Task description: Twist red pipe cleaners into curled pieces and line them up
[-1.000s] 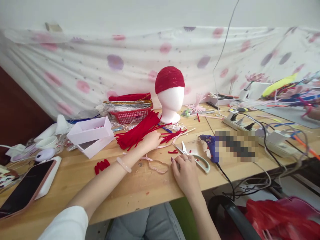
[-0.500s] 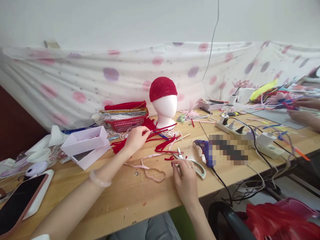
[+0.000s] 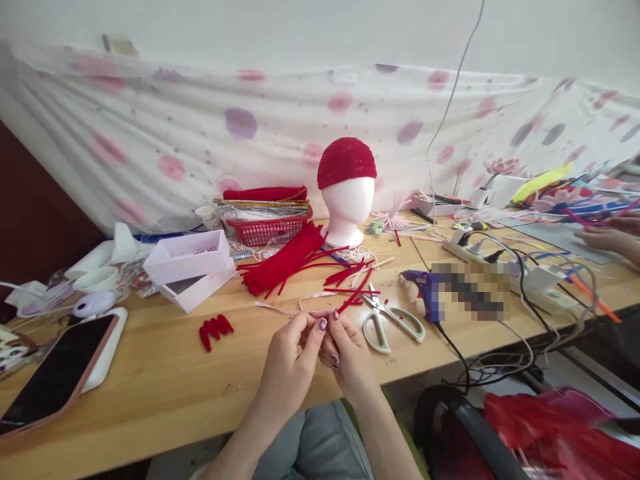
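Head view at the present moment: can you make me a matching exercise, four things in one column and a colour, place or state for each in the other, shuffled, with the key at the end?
Column one
1. Scissors
2. Glue gun
3. Mannequin head
4. Red strip

Column two
A. White, with a red covering over its top
B. One end at the fingertips of the right hand
C. Lying spread open, beside the right hand
D. Blue, to the right of the scissors

Right pairs: 1-C, 2-D, 3-A, 4-B
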`<state>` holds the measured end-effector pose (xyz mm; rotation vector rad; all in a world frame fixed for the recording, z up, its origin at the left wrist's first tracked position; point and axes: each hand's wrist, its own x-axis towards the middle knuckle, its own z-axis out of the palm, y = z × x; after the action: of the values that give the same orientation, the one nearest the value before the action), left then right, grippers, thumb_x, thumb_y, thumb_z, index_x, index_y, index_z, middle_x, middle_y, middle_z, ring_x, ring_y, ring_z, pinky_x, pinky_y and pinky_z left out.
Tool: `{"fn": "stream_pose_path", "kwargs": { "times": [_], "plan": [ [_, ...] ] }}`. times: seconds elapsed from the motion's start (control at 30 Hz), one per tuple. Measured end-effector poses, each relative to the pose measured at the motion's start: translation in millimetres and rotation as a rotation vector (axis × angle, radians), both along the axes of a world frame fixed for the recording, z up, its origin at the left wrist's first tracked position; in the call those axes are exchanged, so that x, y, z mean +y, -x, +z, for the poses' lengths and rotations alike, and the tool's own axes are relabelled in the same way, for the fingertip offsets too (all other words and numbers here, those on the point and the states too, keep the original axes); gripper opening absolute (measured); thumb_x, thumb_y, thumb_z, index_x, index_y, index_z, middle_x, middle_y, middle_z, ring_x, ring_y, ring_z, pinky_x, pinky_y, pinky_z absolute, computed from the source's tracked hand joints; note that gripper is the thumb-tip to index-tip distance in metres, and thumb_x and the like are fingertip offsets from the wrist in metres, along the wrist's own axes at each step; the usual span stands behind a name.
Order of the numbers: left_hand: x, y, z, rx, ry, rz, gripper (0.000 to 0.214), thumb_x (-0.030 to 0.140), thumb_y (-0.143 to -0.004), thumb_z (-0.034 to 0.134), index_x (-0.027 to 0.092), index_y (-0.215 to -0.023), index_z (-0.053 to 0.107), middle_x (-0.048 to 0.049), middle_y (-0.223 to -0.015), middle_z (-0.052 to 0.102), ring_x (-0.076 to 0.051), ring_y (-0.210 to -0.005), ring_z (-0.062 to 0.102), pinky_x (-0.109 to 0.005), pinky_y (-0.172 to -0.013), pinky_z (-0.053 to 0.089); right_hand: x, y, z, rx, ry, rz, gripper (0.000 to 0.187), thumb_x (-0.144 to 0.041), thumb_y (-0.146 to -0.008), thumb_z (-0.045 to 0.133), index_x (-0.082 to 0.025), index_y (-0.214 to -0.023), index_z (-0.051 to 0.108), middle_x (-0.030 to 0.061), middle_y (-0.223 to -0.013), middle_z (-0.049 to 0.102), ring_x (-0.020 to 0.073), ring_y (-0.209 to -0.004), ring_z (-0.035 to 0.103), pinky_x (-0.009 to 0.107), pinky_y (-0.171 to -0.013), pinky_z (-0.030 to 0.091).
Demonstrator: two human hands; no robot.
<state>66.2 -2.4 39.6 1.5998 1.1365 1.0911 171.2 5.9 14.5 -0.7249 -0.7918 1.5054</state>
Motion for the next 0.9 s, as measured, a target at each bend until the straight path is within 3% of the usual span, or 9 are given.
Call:
{"fn": "stream_pose_path", "kwargs": {
  "times": [0.23,0.4,0.5,0.57,0.63,0.7,0.73,0.83,0.9],
  "plan": [
    [-8.2,26.7,-14.4,-0.128,0.099,0.006,0.03,0.041,-0.091,0.05,0.022,-0.068,0.049,0.002,-0.065,0.05,-0.015,-0.062,0.05,-0.025,-0.06,0.04,-4.9,8.4,-4.5,0.138,0.07,-0.115,0.039,-0.05,-0.068,0.08,-0.018,-0.069,0.059,-0.0126,-0.039,0.028,0.0036,-0.037,0.016,0.017,-0.037,0.016],
    [-13.8,59.4,-15.4,-0.161,0.132,0.084,0.032,0.042,-0.091,0.051,0.021,-0.067,0.05,0.003,-0.062,0.049,-0.015,-0.061,0.05,-0.025,-0.062,0.04,2.0,-35.0,12.1,0.149,0.024,-0.324,0.033,-0.034,-0.064,0.085,-0.018,-0.065,0.056,-0.0137,-0.042,0.028,0.0031,-0.037,0.015,0.014,-0.034,0.021],
    [-14.5,76.2,-15.4,-0.178,0.097,0.249,0.029,0.041,-0.089,0.053,0.021,-0.067,0.053,0.0033,-0.061,0.05,-0.015,-0.062,0.05,-0.024,-0.063,0.039,2.2,-74.5,25.1,0.116,-0.112,-0.617,0.029,-0.03,-0.066,0.086,-0.017,-0.067,0.06,-0.0122,-0.043,0.038,0.0029,-0.037,0.029,0.012,-0.036,0.031],
    [-13.8,79.8,-15.0,-0.168,0.087,0.321,0.029,0.041,-0.087,0.055,0.021,-0.067,0.054,0.0033,-0.061,0.051,-0.015,-0.062,0.05,-0.024,-0.062,0.04,-0.7,-92.8,30.3,-0.029,-0.194,-0.851,0.026,-0.031,-0.069,0.084,-0.015,-0.084,0.07,-0.007,-0.052,0.056,0.0055,-0.049,0.05,0.016,-0.055,0.048],
    [-12.8,76.3,-14.4,-0.178,0.092,0.326,0.029,0.041,-0.087,0.055,0.021,-0.066,0.055,0.0034,-0.06,0.051,-0.015,-0.061,0.05,-0.024,-0.061,0.041,-4.9,-98.9,30.4,-0.167,-0.231,-0.974,0.046,-0.026,-0.069,0.084,-0.018,-0.112,0.069,-0.0019,-0.07,0.07,0.0113,-0.071,0.065,0.023,-0.072,0.052],
    [-12.0,68.6,-13.9,-0.216,0.107,0.302,0.03,0.041,-0.087,0.055,0.021,-0.064,0.054,0.0036,-0.058,0.05,-0.015,-0.06,0.051,-0.024,-0.06,0.041,-9.3,-92.3,24.8,-0.279,-0.225,-0.933,0.069,-0.024,-0.069,0.084,-0.026,-0.132,0.057,0.0007,-0.091,0.075,0.0157,-0.09,0.068,0.028,-0.081,0.051],
    [-11.8,64.4,-13.9,-0.231,0.115,0.293,0.03,0.041,-0.087,0.055,0.021,-0.064,0.054,0.0037,-0.058,0.05,-0.015,-0.06,0.051,-0.024,-0.061,0.041,-11.3,-84.6,20.4,-0.326,-0.206,-0.865,0.069,-0.026,-0.071,0.083,-0.027,-0.134,0.055,0.0013,-0.094,0.075,0.0165,-0.091,0.068,0.028,-0.08,0.05],
    [-12.6,54.0,-14.9,-0.234,0.128,0.272,0.031,0.042,-0.087,0.055,0.021,-0.066,0.054,0.0037,-0.059,0.051,-0.014,-0.061,0.052,-0.023,-0.062,0.041,-16.0,-47.2,4.9,-0.413,-0.089,-0.545,0.04,-0.048,-0.086,0.066,-0.015,-0.108,0.07,-0.0015,-0.052,0.064,0.0129,-0.052,0.059,0.025,-0.06,0.048],
    [-14.9,49.5,-16.4,-0.187,0.116,0.228,0.029,0.042,-0.088,0.056,0.02,-0.068,0.055,0.0032,-0.061,0.053,-0.015,-0.063,0.053,-0.023,-0.063,0.041,-17.6,-15.4,-2.2,-0.371,-0.027,-0.224,0.052,-0.061,-0.089,0.053,-0.012,-0.097,0.07,-0.0042,-0.039,0.051,0.0098,-0.037,0.045,0.021,-0.044,0.038]
  ]
}}
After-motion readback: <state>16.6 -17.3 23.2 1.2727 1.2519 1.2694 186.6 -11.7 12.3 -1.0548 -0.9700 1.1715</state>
